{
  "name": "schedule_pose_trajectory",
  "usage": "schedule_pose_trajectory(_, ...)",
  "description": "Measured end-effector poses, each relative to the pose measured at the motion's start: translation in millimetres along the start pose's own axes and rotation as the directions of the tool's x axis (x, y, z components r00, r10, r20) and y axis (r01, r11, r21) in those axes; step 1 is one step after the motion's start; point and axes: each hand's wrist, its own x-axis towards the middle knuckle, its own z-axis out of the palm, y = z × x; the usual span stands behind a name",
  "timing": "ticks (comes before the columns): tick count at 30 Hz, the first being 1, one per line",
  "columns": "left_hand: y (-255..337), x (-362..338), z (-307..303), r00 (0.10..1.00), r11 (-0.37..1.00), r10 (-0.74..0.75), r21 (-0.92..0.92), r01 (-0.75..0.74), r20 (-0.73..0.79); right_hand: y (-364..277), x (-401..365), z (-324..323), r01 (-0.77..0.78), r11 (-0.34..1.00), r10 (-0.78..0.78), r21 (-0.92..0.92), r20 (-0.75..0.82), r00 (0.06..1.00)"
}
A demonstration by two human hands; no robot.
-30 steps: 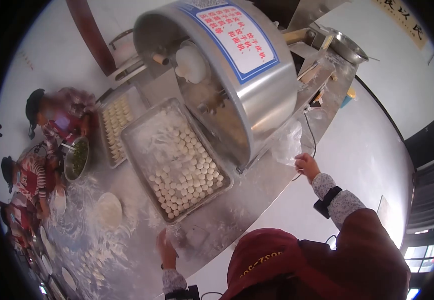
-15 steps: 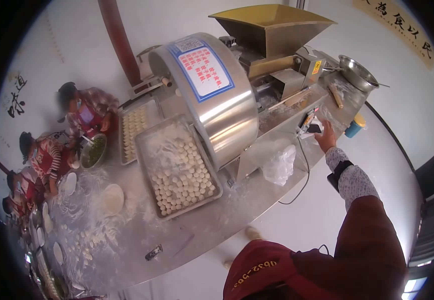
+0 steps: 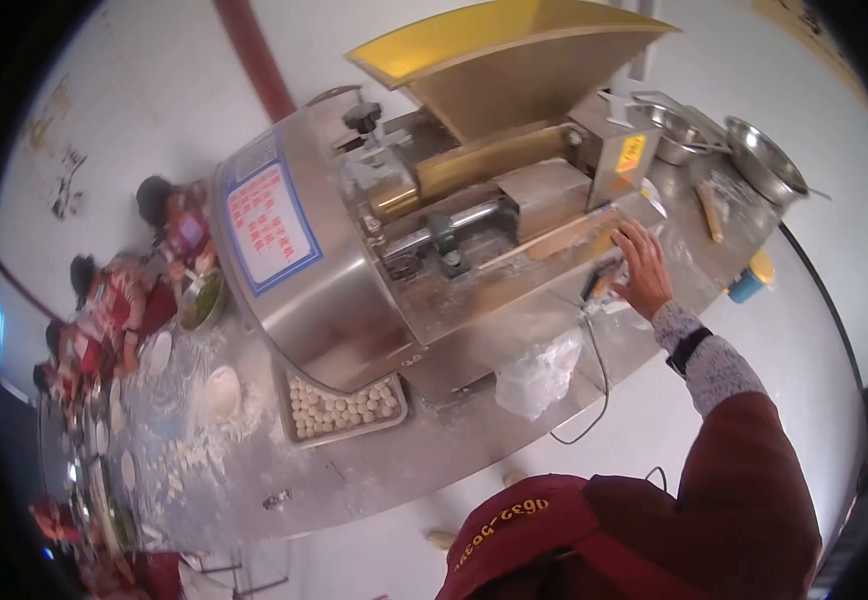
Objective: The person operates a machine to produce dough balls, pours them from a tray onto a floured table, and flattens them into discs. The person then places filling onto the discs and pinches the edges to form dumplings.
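My right hand (image 3: 644, 270) reaches in from the right with its fingers spread and nothing visible in its grasp. It is at the front edge of a stainless steel dough machine (image 3: 304, 300), close beside a small dark control panel (image 3: 604, 280) on the machine's front. A power cord (image 3: 604, 375) hangs down below that panel. Behind my fingertips, a thin wooden stick (image 3: 544, 240) lies along the open bed, which shows a shaft and a metal block. Above the bed rises a large hopper (image 3: 544, 80) with a yellow inside. My left hand is out of view.
A tray (image 3: 349, 435) of dough balls sits partly under the machine's drum cover. A clear plastic bag (image 3: 539, 375) hangs at the front. Steel bowls (image 3: 764, 160), a wooden rod (image 3: 709, 210) and a blue cup (image 3: 751, 280) are at right. Several people (image 3: 124, 295) work along the floured table (image 3: 354, 490).
My view has shifted closer over the machine, so its bed shows more and the dough tray less. My right hand stays by the panel, its fingers now spread wider and higher against the machine.
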Motion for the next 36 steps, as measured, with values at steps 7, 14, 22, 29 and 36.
schedule_pose_trajectory(7,97.5,-57.2,23.1,0.989,1.0,-0.024,-0.019,0.021,-0.147,15.5,4.4,10.8,0.105,0.986,-0.092,0.131,-0.107,0.99)
schedule_pose_trajectory(14,100.1,-110.1,72.3,0.892,0.855,-0.447,-0.321,0.407,-0.06,24.9,4.0,18.8,0.168,0.975,-0.151,0.147,-0.12,0.981)
schedule_pose_trajectory(22,89.9,-173.7,92.9,0.805,0.768,-0.594,-0.299,0.566,-0.003,50.8,4.2,35.7,0.208,0.967,-0.19,0.149,-0.125,0.974)
schedule_pose_trajectory(29,25.7,-205.2,62.1,0.786,0.745,-0.618,-0.326,0.582,-0.008,48.1,5.7,40.2,0.101,0.969,-0.083,0.225,-0.087,0.993)
schedule_pose_trajectory(36,-40.5,-188.6,4.4,0.837,0.643,-0.543,-0.677,0.359,-0.072,16.5,6.2,25.7,-0.055,0.998,0.055,-0.028,-0.007,0.998)
